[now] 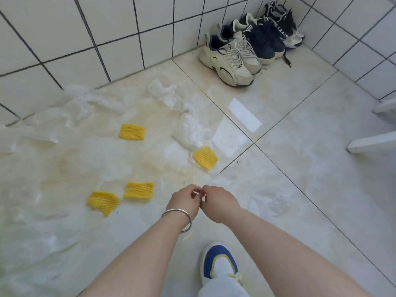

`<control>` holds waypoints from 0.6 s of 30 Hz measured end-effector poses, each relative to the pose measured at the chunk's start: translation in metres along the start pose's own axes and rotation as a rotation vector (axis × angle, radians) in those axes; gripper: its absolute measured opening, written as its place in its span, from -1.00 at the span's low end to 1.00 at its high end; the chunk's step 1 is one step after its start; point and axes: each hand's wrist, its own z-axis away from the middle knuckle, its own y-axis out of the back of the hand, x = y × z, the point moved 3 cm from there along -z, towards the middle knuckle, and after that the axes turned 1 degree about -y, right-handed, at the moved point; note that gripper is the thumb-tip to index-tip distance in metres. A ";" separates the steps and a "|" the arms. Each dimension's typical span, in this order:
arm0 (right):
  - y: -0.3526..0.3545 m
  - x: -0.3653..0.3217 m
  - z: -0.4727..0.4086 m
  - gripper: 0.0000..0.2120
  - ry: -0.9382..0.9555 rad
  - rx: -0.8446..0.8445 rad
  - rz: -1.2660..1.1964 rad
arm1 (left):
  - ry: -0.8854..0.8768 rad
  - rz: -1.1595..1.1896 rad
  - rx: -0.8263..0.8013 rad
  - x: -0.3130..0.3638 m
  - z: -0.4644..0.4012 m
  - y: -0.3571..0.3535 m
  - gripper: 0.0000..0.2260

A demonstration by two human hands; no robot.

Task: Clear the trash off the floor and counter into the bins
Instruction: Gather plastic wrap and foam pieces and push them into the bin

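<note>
- Leftmost, crumpled clear plastic film (72, 103) lies along the foot of the white tiled wall (107, 39), with more thin film spread flat over the cream floor tiles (300, 168) toward the near left.
- Four yellow foam-mesh fruit sleeves sit among it: one (102, 202) nearest the left, tilted with its long axis running down to the right; one (138, 190) just beside it, lying nearly level; one (131, 132) farther back, also nearly level; one (205, 157) to the right, turned diagonally and touching a crumpled clear plastic bag (192, 129).
- Another crumpled bag (167, 95) lies behind that, nearer the wall.
- Centre, the left hand (182, 200), with a silver bangle (177, 219) on the wrist, and the right hand (220, 202) meet with fingers curled, fingertips touching; whether they pinch some small scrap or the edge of the film is too blurred to tell.
- Judging by that, gathering has barely begun. Doing it well likely means bunching the loose film inward so the sleeves get swept up with it, rather than chasing each piece.
- Right, three pairs of worn sneakers (231, 58) stand in the corner, well apart from the trash; no bin shows.
</note>
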 end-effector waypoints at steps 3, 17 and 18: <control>-0.021 0.023 -0.010 -0.70 -0.077 -0.014 -0.083 | 0.014 -0.085 -0.089 -0.007 -0.008 -0.014 -0.73; -0.031 0.120 -0.035 -0.41 -0.663 0.286 -0.136 | -0.304 -0.688 -0.086 0.018 -0.069 -0.061 -0.54; -0.035 0.128 -0.032 -0.36 -0.709 0.258 -0.145 | -0.350 -0.726 -0.101 0.023 -0.072 -0.068 -0.54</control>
